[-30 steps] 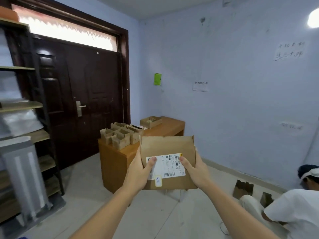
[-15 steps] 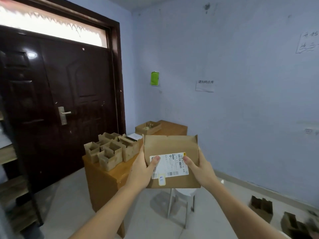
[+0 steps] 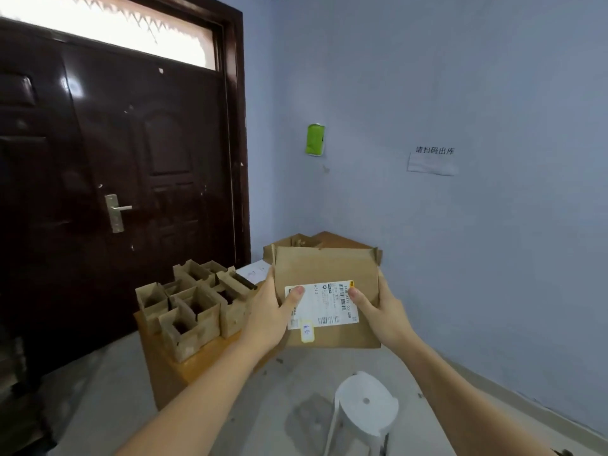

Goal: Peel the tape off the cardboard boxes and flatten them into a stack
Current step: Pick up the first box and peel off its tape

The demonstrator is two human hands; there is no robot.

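The person has walked up to the table (image 3: 171, 373): over the last second the view has swung away from the shelves and the second person, and the table with its cluster of small open boxes (image 3: 194, 301) now sits close, at about 9 o'clock from the carried piece. The flat cardboard box (image 3: 325, 268) is held upright in front of the chest, apart from the table top, its white shipping label (image 3: 324, 304) facing the camera with a small yellow sticker (image 3: 307, 334) just below it.

The grip has not changed. The left hand (image 3: 269, 314) wraps the left edge, thumb pressed onto the label's left end; the right hand (image 3: 381, 311) wraps the right edge, thumb on the label's right end. Both sets of fingers curl behind the board, so how they lie there cannot be told.

The box looks already collapsed, with flap corners poking up at 12 o'clock. Whether tape remains on it is not visible. Arriving here suggests this piece is about to be laid down as part of a stack, while the small boxes on the table are still standing and unflattened. Another open box (image 3: 296, 241) sits further back at 12 o'clock, and a white stool (image 3: 365, 406) stands on the floor at 6 o'clock.
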